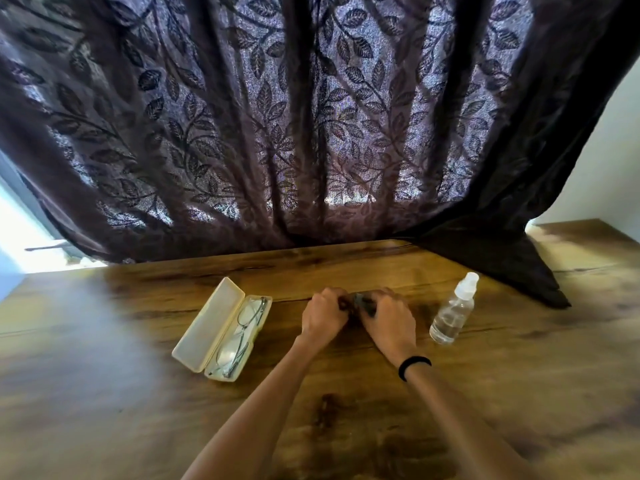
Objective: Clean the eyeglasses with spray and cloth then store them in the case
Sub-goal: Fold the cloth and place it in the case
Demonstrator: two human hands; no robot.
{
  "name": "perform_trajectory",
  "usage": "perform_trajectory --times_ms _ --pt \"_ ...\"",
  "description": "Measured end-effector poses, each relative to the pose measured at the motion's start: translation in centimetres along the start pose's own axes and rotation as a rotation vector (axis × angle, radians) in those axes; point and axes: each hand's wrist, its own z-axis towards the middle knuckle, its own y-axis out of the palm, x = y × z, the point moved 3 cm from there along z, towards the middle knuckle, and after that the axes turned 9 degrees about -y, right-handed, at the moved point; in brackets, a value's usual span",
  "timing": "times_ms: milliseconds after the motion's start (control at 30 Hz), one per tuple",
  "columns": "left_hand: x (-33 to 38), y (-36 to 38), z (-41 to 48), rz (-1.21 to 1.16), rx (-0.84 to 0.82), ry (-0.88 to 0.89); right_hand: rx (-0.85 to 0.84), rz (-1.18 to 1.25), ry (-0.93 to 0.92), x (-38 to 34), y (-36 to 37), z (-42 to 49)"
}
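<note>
A cream glasses case [207, 323] lies open on the wooden table [104, 393], its lid tipped to the left. Thin metal-framed eyeglasses [242, 334] lie folded in its right half. To the right of the case, my left hand [323, 315] and my right hand [389, 320] meet close together and both pinch a small dark cloth [360, 301], which is mostly hidden by the fingers. A clear spray bottle [452, 311] with a white cap stands upright to the right of my right hand.
A dark leaf-patterned curtain [311, 133] hangs along the table's far edge, and its right end drapes onto the tabletop [502, 268] behind the bottle. Bright light comes in at the far left.
</note>
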Motion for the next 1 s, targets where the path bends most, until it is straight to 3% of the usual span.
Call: perform_trajectory --times_ms 167,267,433,500,567,700,800,1000 --pt "-1.0 0.4 0.6 -0.095 -0.039 -0.006 0.041 0.159 0.065 0.3 -0.1 0.2" --pt "-1.5 0.1 0.7 -0.297 -0.101 -0.077 0.054 0.484 0.168 0.5 -0.5 0.3" --pt "-2.7 -0.6 -0.5 -0.974 -0.218 -0.366 -0.082 1.175 0.424 0.5 -0.9 -0.2" --pt "-3.4 -1.1 -1.2 -1.098 -0.169 -0.441 -0.135 1.421 0.586 0.4 -0.6 -0.5" --pt "-4.0 -1.4 -1.7 -1.129 -0.133 -0.469 -0.162 1.492 0.679 0.4 -0.3 -0.8" --pt "-4.9 -2.0 -2.2 -0.945 -0.131 -0.456 -0.169 1.338 0.612 0.7 -0.2 -1.1" --pt "-5.5 -2.6 -2.4 -0.626 -0.075 -0.29 -0.152 1.06 0.474 1.1 -0.4 -1.1" --pt "-4.7 -4.1 -3.7 0.055 0.263 0.067 -0.054 0.2 0.118 1.7 -2.1 -1.6"
